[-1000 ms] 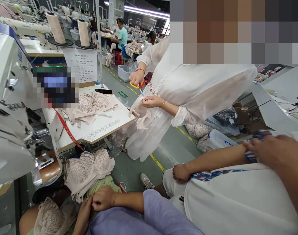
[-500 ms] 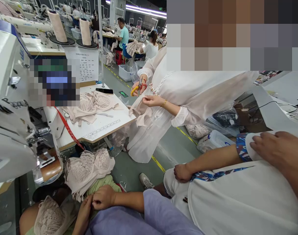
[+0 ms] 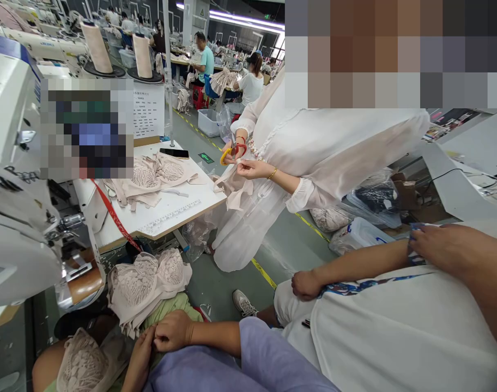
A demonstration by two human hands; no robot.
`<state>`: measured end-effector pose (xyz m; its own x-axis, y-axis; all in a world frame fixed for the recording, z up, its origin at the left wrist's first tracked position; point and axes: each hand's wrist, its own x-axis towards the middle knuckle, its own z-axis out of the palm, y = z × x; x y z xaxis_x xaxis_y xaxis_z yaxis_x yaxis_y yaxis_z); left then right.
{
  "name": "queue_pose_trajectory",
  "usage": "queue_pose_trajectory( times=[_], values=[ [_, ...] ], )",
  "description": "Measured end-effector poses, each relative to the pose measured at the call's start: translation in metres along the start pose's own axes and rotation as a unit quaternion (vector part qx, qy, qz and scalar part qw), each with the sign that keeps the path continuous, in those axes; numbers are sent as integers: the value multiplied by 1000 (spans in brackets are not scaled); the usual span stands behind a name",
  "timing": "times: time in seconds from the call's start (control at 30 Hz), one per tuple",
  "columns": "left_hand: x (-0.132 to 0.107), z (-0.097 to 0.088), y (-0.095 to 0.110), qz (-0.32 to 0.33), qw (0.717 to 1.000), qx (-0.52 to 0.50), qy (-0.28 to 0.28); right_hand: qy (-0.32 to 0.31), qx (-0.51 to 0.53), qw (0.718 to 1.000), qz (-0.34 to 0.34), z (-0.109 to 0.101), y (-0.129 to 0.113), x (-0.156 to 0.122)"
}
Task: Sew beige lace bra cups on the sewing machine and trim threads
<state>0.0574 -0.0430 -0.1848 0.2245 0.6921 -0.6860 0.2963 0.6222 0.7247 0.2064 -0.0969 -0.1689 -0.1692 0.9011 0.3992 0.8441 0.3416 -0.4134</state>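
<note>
My left hand (image 3: 140, 351) and my right hand (image 3: 174, 330) meet over my lap, with fingers curled and pressed together. Whatever lies between the fingertips, if anything, is too small or hidden to make out. Just beyond them a beige lace bra (image 3: 150, 286) rests on light green cloth (image 3: 170, 309) over my legs. Another beige lace bra (image 3: 83, 362) lies to the left of my left hand, on my thigh. Neither hand visibly grips these bras.
A sewing machine (image 3: 19, 228) stands close at left. More beige bras (image 3: 150, 177) and a phone (image 3: 174, 153) lie on the white table (image 3: 170, 209). A standing co-worker holds scissors (image 3: 226, 157) and beige fabric (image 3: 236, 190). Another person's fist (image 3: 306, 285) is at right.
My hands stay where they were. The standing co-worker's scissors hand has shifted slightly towards the other hand. The person at right has slid an upper hand along the sleeve.
</note>
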Motion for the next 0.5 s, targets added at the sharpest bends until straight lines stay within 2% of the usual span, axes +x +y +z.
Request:
queue_pose_trajectory(
  times=[0.1,0.5],
  values=[
    [1,-1,-1,-5,998,-36,-56,-4,-4,1000,4,1,0,0],
    [2,-2,-1,-18,999,-27,-40,-15,36,999,8,4,3,-3]
  ],
)
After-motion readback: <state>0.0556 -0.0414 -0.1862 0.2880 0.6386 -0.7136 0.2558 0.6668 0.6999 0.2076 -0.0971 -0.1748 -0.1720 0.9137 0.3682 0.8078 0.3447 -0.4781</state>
